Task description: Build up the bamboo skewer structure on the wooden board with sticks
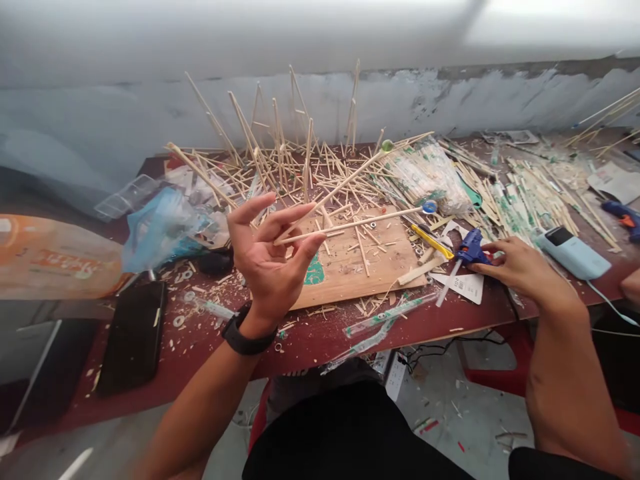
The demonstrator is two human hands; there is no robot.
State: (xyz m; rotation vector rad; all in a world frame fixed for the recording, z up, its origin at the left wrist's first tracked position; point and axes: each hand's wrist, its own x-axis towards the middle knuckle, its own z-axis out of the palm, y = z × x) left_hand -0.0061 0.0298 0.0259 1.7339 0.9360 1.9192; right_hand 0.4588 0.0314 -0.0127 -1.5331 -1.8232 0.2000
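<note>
My left hand (273, 260), raised above the table, pinches two thin wooden sticks (370, 219) between thumb and fingers. The sticks spread apart toward the right. A blue marble (429, 207) sits at the tip of the lower one, and a green marble (387, 145) shows at the far end of the upper one. At the right, the fingers of my right hand (533, 270) close on a blue hot glue gun (469, 248) resting on the table. A clear glue stick (449, 283) lies against the gun. Below the left hand lies a wooden board (345, 290) strewn with stick pieces.
Loose sticks (330, 173) and upright stick frames fill the back near the wall. A yellow cutter knife (433, 241) lies by the board. A light-blue power bank (575, 253) sits at right, a black phone (133, 337) and blue plastic bag (160, 230) at left. Another person's hand (631, 285) shows at the right edge.
</note>
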